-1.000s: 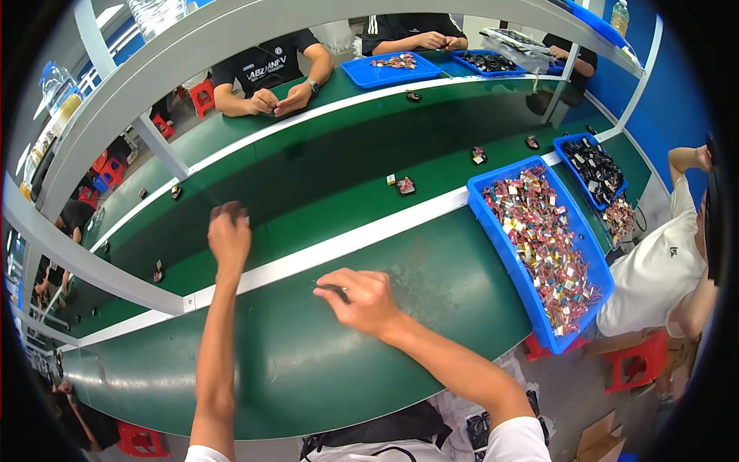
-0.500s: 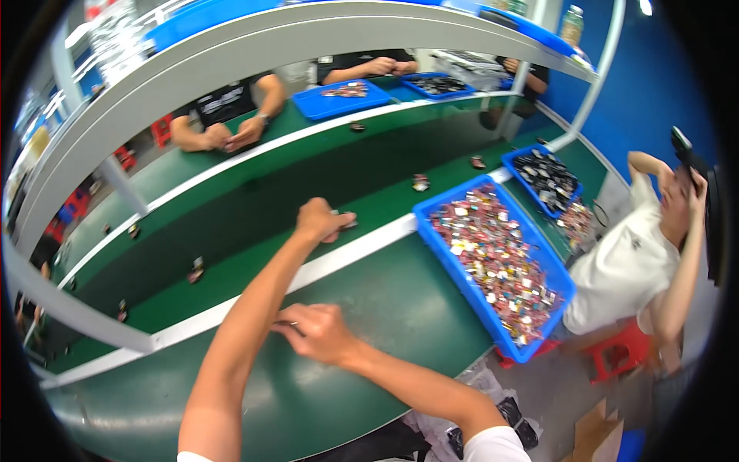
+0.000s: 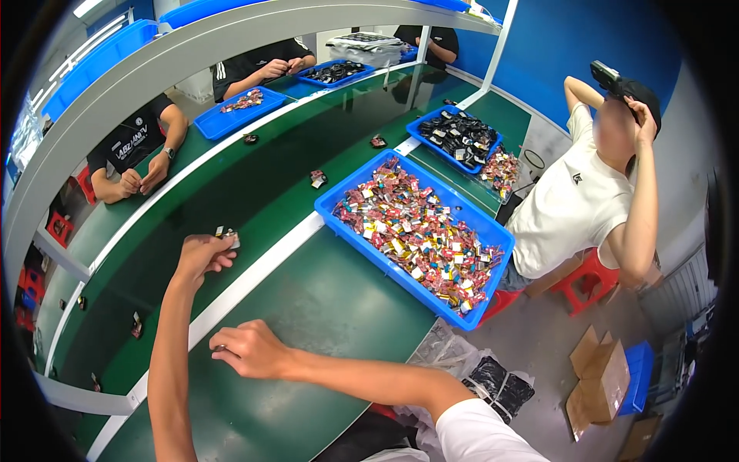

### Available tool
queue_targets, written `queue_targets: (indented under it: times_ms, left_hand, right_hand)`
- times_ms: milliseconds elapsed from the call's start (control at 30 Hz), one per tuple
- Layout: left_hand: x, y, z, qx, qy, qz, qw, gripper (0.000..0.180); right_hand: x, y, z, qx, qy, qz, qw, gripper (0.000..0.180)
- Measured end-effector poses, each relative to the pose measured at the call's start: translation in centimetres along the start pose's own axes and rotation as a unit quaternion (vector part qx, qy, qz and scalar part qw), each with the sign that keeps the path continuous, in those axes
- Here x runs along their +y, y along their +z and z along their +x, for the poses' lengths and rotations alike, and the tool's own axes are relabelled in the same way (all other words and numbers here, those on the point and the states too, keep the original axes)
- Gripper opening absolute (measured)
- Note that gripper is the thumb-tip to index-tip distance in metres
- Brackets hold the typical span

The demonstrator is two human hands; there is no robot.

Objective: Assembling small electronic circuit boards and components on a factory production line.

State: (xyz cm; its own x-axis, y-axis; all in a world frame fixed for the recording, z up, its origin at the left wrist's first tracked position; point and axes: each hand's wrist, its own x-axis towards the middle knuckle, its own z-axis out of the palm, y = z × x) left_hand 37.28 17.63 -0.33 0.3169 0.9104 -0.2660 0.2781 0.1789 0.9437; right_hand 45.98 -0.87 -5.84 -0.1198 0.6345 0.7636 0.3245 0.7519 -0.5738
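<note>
My left hand reaches over the dark green belt. Its thumb and fingers are closed on a small electronic part with silvery and pale patches. On the near side of the white rail, my right hand is held in a pinch above the green worktop. A tiny dark bit shows at its fingertips, too small to name. To the right of both hands, a blue tray holds a heap of small red, white and yellow parts. Similar loose parts lie spaced along the belt.
A white rail edges the belt, and a grey shelf beam arches overhead. Behind the tray stands a blue bin of black pieces. A person in white sits at the right; others work across the belt. A cardboard box stands on the floor.
The view has swung to the right, so the tray and both hands appear further left. My left hand stays at the small part, and my right hand stays pinched.
</note>
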Motion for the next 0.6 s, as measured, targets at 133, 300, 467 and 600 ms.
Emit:
queue_targets:
  times_ms: [133,300,467,600]
  left_hand:
    - [-0.7,-3.5,-5.0,0.034,0.077,0.031,0.996,0.021]
    - [-2.6,-6.9,-13.0,0.130,0.102,0.033,0.986,0.020]
    - [-6.1,-7.7,-19.3,0.189,0.058,-0.015,0.980,0.021]
    - [-8.2,-6.7,-21.9,0.192,0.057,-0.051,0.978,0.024]
  right_hand:
    - [0.1,0.0,-0.3,-0.004,0.013,0.006,1.000,0.014]
    - [0.0,0.1,-0.3,-0.017,0.036,0.010,0.999,0.012]
    - [0.0,0.0,0.0,-0.012,0.054,0.030,0.998,0.015]
    - [0.1,0.7,0.3,-0.005,0.076,0.028,0.997,0.014]
